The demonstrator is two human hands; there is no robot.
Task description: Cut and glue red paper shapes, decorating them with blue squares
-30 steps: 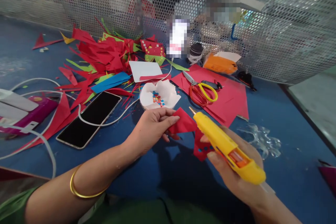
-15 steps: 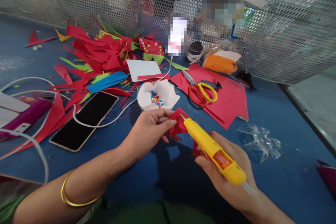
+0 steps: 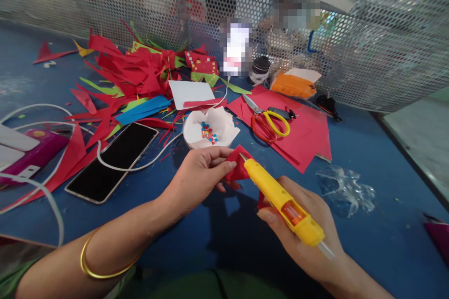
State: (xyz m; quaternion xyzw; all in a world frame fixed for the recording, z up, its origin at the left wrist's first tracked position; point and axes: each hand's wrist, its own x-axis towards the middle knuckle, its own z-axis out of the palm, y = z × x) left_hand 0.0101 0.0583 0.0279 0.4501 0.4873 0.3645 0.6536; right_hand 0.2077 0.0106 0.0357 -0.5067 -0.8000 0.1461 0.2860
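Note:
My left hand (image 3: 206, 168) pinches a small folded piece of red paper (image 3: 238, 168) between thumb and fingers. A yellow glue gun (image 3: 280, 198) is gripped in my right hand (image 3: 308, 219), its metal nozzle at the red paper's upper edge. A clear glue stick (image 3: 326, 249) pokes out of the gun's back end. Whether glue is coming out is too small to tell. Just beyond my left hand stands a white paper-lined bowl (image 3: 228, 126) holding tiny blue, red and orange paper bits (image 3: 209, 134).
Scissors (image 3: 270, 124) lie on red paper sheets (image 3: 308, 135). A phone (image 3: 112, 163) with a white cable (image 3: 154, 166) across it rests at left, near heaped paper scraps (image 3: 140, 70). Crumpled clear plastic (image 3: 347, 191) lies right. A perforated metal screen (image 3: 105, 0) closes the back.
My right hand and the glue gun have shifted very slightly left. The left hand and the red paper stay almost still.

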